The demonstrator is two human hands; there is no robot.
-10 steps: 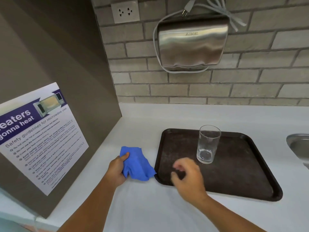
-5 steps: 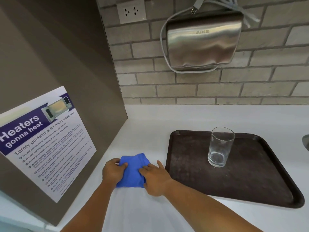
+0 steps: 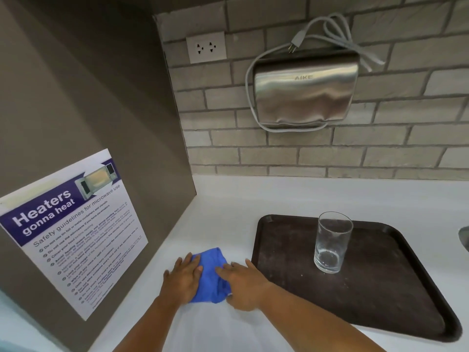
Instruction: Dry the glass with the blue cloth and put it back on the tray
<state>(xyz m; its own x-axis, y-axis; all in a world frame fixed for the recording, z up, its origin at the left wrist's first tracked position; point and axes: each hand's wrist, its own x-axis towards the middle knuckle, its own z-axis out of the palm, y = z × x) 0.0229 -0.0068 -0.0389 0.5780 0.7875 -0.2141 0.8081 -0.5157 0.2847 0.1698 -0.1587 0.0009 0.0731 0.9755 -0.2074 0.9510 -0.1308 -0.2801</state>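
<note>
Left hand [image 3: 183, 280] and right hand [image 3: 244, 285] lying on cloth [image 3: 211, 275], fingers flat, released | cloth resting on surface [image 3: 228, 207] | glass [image 3: 331, 242] standing upright on tray [image 3: 406, 313], 2 o'clock from cloth

A blue cloth [image 3: 212, 273] is seen on a white counter [image 3: 228, 212]. The tray [image 3: 380, 288] is coloured dark brown, the glass [image 3: 331, 242] clear.
</note>
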